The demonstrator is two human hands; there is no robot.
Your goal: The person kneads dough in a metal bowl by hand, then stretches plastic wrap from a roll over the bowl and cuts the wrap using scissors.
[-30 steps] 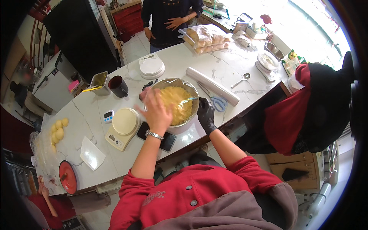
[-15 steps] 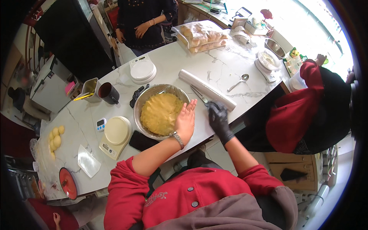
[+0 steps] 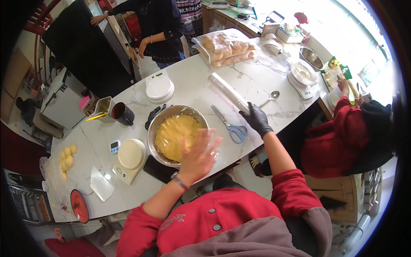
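A steel bowl (image 3: 152, 143) holds a yellow, dough-like mass (image 3: 173, 132) under clear film. My bare left hand (image 3: 198, 156), blurred by motion, is above the bowl's near right rim with its fingers spread and nothing in them. In a black glove, my right hand (image 3: 257, 121) is on the near end of a roll of cling film (image 3: 230, 92), its fingers curled over that end and partly hidden. Between bowl and roll lie scissors (image 3: 231, 125) with blue-grey handles. A dark crumpled glove (image 3: 155, 113) rests at the bowl's far left side.
Kitchen scales (image 3: 130, 154) stand left of the bowl, with a second scale (image 3: 159, 88) behind it. A dark mug (image 3: 123, 113), bagged bread (image 3: 224, 47) and a spoon (image 3: 272, 96) are on the table. One co-worker (image 3: 334, 137) is at right, another (image 3: 158, 30) at the far side.
My left hand has drawn back from the film over the bowl. My right hand has moved onto the roll, which has shifted farther away, and the scissors' handles are now uncovered.
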